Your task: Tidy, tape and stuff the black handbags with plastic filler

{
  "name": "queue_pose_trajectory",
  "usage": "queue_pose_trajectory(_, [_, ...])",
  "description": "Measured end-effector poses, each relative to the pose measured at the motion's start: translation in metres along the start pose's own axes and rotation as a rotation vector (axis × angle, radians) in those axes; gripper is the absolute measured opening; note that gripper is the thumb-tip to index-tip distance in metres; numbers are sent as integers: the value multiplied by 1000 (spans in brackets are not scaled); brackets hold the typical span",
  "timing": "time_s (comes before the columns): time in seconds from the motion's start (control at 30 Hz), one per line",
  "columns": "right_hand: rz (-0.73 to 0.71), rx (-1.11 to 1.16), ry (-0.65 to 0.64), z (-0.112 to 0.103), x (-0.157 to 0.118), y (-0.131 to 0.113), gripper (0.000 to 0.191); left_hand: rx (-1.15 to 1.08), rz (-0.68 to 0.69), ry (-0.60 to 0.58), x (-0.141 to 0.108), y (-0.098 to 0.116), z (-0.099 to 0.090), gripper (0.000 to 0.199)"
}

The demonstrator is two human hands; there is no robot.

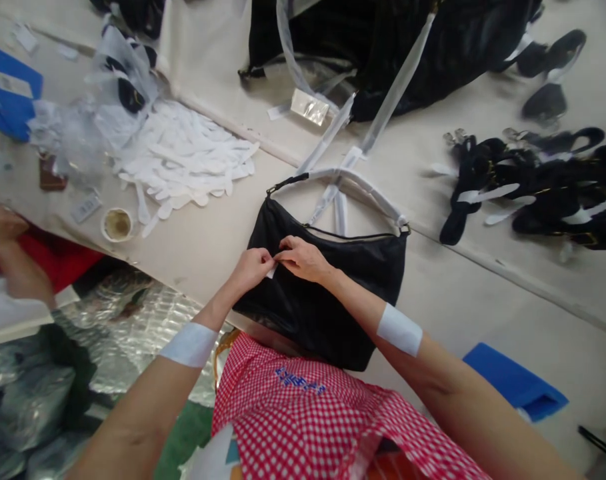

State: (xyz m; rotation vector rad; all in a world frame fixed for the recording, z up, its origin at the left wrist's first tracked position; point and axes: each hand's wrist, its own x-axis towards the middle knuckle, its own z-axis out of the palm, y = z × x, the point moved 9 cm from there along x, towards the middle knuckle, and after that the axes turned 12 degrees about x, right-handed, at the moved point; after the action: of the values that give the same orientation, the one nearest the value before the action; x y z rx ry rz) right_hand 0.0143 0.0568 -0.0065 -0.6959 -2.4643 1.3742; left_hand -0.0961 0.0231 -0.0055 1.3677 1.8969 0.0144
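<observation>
A black handbag lies in front of me at the table's near edge, its strap wrapped in white paper and curving away from me. Over the bag's upper left front, my left hand is closed in a pinch, with a small white piece showing just under the fingertips. My right hand is closed too, its thumb and finger pinched against the left fingertips. What the right fingers hold is too small to make out.
White paper strips are heaped at left, beside a small cup. More black bags lie across the table; black straps are piled at right. A blue holder lies near right. Another person's arm is at far left.
</observation>
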Motion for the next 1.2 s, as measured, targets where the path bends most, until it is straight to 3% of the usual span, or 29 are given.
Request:
queue_pose_trajectory(0.2, [48, 54, 51, 7, 5, 9, 15, -100, -10, 35, -11, -1, 3, 8])
queue_pose_trajectory(0.4, [58, 138, 60, 5, 6, 13, 14, -197, -126, 13, -21, -12, -1, 24])
queue_pose_trajectory(0.67, [75, 184, 81, 2, 7, 16, 13, -270, -216, -57, -15, -28, 9, 32])
queue_pose_trajectory(1.2, [50, 222, 83, 0, 6, 14, 16, -309, -254, -71, -12, -30, 11, 34])
